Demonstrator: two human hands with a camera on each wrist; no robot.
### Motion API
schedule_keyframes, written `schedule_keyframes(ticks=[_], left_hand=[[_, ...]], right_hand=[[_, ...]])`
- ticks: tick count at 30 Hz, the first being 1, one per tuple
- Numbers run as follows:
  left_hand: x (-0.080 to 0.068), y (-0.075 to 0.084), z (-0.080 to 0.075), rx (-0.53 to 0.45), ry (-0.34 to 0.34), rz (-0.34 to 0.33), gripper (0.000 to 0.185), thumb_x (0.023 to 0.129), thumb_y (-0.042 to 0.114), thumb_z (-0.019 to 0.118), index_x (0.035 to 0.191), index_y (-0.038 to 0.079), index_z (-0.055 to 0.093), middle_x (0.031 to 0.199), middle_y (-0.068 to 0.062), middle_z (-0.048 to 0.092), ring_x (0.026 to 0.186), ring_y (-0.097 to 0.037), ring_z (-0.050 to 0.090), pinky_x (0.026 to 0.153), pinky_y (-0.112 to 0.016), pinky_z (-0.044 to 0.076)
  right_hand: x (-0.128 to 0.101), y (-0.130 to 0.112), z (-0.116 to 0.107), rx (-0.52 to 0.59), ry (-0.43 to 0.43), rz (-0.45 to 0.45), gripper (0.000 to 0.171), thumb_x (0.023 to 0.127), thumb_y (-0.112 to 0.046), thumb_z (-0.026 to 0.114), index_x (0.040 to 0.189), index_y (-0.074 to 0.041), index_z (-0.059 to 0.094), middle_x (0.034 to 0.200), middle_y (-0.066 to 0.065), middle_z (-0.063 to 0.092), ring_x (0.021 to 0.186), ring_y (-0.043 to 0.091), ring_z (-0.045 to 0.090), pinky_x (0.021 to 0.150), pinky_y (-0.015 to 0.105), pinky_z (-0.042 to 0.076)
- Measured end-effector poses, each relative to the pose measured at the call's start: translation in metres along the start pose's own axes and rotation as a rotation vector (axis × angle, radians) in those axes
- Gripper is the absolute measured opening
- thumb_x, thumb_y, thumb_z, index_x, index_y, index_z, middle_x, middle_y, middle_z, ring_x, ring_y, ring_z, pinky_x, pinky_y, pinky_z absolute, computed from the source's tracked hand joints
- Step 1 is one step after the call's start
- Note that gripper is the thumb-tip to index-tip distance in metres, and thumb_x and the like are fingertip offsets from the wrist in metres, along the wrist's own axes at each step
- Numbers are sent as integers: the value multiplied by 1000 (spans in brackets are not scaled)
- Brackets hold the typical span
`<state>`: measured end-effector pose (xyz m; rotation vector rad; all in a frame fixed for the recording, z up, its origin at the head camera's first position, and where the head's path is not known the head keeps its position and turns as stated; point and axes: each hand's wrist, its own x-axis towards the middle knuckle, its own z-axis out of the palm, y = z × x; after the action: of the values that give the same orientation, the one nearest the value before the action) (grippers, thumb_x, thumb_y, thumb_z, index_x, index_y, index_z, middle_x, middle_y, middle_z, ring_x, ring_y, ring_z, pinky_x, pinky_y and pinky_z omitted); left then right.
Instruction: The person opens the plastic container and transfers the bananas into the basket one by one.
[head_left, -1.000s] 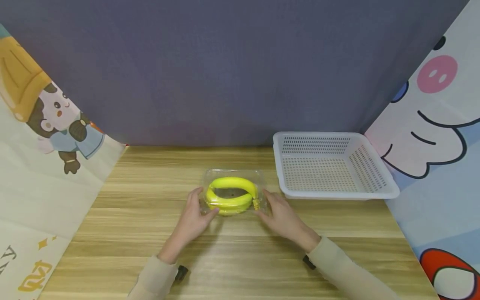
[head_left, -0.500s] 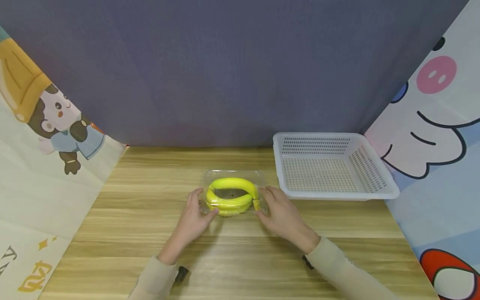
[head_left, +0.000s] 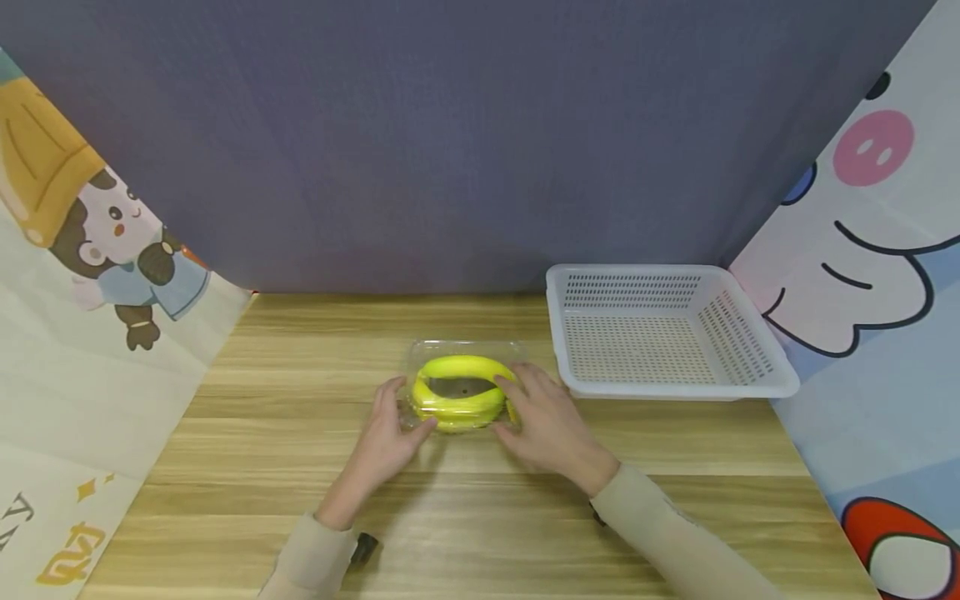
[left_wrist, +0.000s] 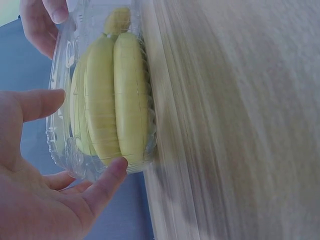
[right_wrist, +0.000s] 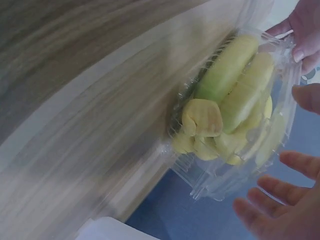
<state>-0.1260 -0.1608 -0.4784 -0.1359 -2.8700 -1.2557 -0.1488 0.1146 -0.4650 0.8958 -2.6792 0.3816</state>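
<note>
A clear plastic clamshell box [head_left: 423, 350] stands on the table, its lid down over a bunch of yellow bananas [head_left: 459, 406]. My left hand [head_left: 384, 437] holds the box's left end, the thumb at the front and the fingers at the side. In the left wrist view a fingertip [left_wrist: 117, 167] lies against the box's wall. Over the right end of the box is my right hand [head_left: 551, 429], fingers spread and slightly bent. The right wrist view shows these fingers [right_wrist: 282, 190] close to the lid's edge; whether they touch it is hard to tell.
A white perforated plastic basket [head_left: 637, 390] stands behind and to the right of the box, close to my right hand. The wooden table [head_left: 480, 533] ends at a dark grey panel [head_left: 420, 167] behind. Printed cartoon sheets flank both sides.
My right hand has shifted left, from the box's right side to over its right end, covering the banana stem. The left hand and the box stay where they were.
</note>
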Motion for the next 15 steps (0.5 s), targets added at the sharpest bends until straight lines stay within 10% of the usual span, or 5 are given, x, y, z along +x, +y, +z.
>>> schedule_keyframes(ticks=[15], left_hand=[[0,0,0,-16,7,12,91,89,33,78,155,-1,25,156,-22,30,126,-42,51,100,-59,50]], right_hand=[[10,-4,10,-87,-75,-38,72,88,-52,70,144,-9,56,150,20,47,137,38,44,109,57,43]])
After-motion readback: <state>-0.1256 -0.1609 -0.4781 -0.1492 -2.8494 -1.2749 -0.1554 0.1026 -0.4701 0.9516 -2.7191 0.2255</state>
